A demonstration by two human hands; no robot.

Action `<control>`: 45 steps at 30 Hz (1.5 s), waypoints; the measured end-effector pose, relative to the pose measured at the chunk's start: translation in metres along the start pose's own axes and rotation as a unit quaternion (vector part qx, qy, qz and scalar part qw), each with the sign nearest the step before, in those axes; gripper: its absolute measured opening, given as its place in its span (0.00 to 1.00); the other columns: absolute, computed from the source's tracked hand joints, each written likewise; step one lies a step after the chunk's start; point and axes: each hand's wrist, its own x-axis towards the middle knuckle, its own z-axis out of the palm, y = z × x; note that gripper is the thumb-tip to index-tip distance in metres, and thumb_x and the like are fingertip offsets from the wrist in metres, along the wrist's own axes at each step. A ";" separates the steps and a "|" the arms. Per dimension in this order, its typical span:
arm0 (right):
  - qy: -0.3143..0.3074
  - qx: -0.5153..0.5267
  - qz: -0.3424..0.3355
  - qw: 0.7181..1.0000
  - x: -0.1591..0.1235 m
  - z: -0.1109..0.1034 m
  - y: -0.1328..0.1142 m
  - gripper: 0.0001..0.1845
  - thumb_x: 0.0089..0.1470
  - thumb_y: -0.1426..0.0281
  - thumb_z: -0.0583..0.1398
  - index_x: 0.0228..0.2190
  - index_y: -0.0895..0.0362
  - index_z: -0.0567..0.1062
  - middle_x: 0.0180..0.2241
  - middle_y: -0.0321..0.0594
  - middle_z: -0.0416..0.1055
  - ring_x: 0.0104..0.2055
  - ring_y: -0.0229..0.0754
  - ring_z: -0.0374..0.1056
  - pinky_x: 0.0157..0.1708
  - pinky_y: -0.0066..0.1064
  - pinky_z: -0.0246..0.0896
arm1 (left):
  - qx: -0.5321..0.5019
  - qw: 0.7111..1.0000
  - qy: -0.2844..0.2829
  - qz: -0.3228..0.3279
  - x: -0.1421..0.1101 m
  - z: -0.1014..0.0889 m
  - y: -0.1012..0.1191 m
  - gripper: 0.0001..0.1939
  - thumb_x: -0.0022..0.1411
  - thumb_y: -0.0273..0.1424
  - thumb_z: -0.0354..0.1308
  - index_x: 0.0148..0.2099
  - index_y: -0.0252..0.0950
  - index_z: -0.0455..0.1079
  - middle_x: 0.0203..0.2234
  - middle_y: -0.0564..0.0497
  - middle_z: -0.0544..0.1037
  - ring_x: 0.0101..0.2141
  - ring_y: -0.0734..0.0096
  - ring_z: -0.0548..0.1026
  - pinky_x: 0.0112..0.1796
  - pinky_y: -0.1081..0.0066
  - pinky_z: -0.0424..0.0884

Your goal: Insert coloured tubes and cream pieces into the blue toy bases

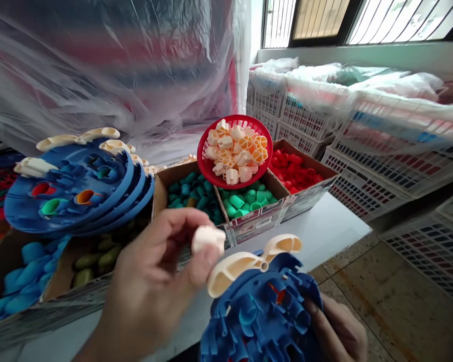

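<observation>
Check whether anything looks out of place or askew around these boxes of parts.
Two things stand out: the red basket of cream pieces appears tilted, perched over the cardboard box, and what looks like a single brownish piece sits among the teal pieces, odd against their shared colour.

A hand could pass over the white tabletop (334, 229) beyond the held blue disc (264, 317) by the cardboard box's (262, 221) right end, but the red basket (249, 120) blocks the back green pieces (245, 202) from above and stacked blue discs (77, 176) overhang some olive pieces (109, 257).
</observation>
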 end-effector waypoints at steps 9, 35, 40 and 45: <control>-0.047 0.052 -0.083 0.994 0.024 -0.010 0.002 0.12 0.62 0.74 0.63 0.44 0.49 0.84 0.18 0.30 0.69 0.17 0.32 0.63 0.17 0.20 0.58 | 0.107 0.981 0.074 0.147 -0.069 0.007 -0.011 0.20 0.59 0.15 0.61 0.51 0.40 0.70 0.45 0.50 0.76 0.45 0.70 0.77 0.40 0.76 0.78; -0.068 -0.013 -0.148 0.987 0.027 -0.026 -0.012 0.17 0.58 0.77 0.64 0.46 0.49 0.83 0.26 0.33 0.75 0.20 0.33 0.67 0.18 0.20 0.61 | 0.263 0.936 0.024 0.233 -0.062 0.024 -0.023 0.17 0.60 0.15 0.66 0.49 0.36 0.77 0.42 0.48 0.76 0.36 0.76 0.76 0.35 0.76 0.75; -0.081 -0.011 -0.148 0.986 0.026 -0.028 -0.020 0.18 0.57 0.77 0.64 0.47 0.49 0.82 0.26 0.35 0.75 0.19 0.35 0.67 0.16 0.22 0.60 | 0.102 0.994 0.021 -0.015 -0.062 0.020 -0.025 0.24 0.62 0.30 0.67 0.59 0.44 0.68 0.45 0.47 0.77 0.40 0.67 0.79 0.38 0.71 0.80; -0.108 -0.002 -0.179 0.978 0.030 -0.030 -0.027 0.21 0.56 0.78 0.62 0.49 0.48 0.81 0.28 0.36 0.79 0.21 0.38 0.70 0.17 0.24 0.62 | -0.158 0.964 -0.091 -0.195 -0.063 0.012 -0.022 0.18 0.66 0.44 0.63 0.54 0.45 0.76 0.37 0.46 0.82 0.32 0.61 0.82 0.30 0.67 0.82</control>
